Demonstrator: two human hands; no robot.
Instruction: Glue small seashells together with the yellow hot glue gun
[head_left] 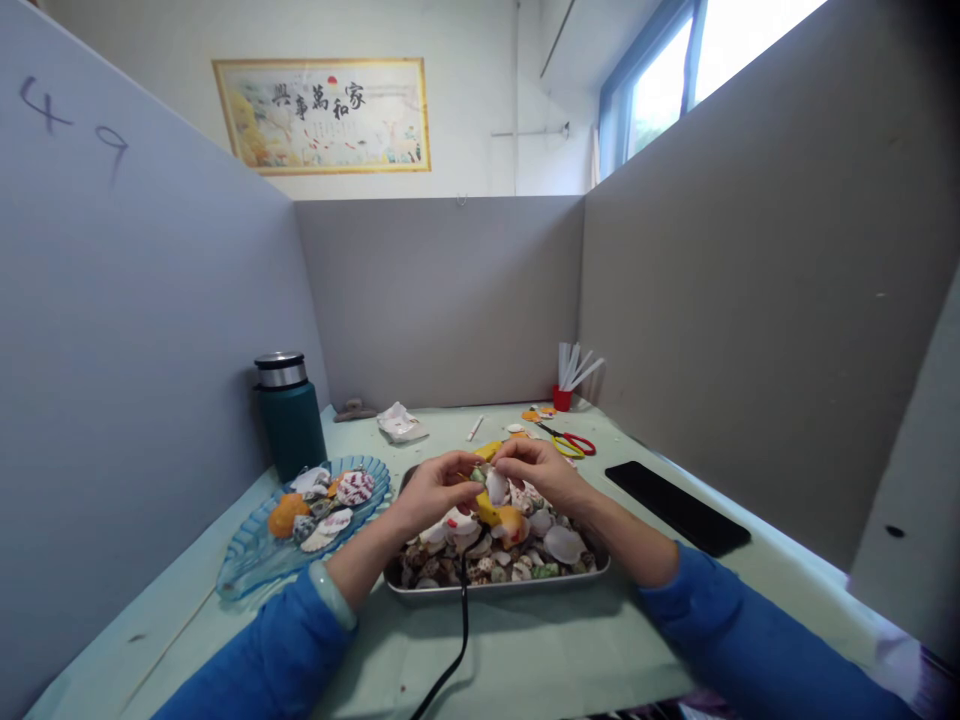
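Both hands meet above a metal tray [501, 590] heaped with small shells. My left hand [439, 490] is closed, its thumb and fingertips around a small greenish shell [478, 475]. My right hand [541, 472] pinches at the top of a white shell [496, 487], right beside the greenish one; whether the two shells are joined cannot be made out. Just below the fingers, a yellow tool [489, 510] lies on the shells, partly hidden. A black cord [464, 610] runs from near it over the tray's front rim. An orange shell [513, 525] is beside the tool.
On the left, a blue plate [247, 560] holds larger shells, with a green bottle [289, 425] behind. Scissors [576, 443], a red cup [562, 398] with white sticks and a crumpled packet [401, 423] lie farther back. A black phone [677, 507] rests right. Grey partitions [450, 300] enclose the table.
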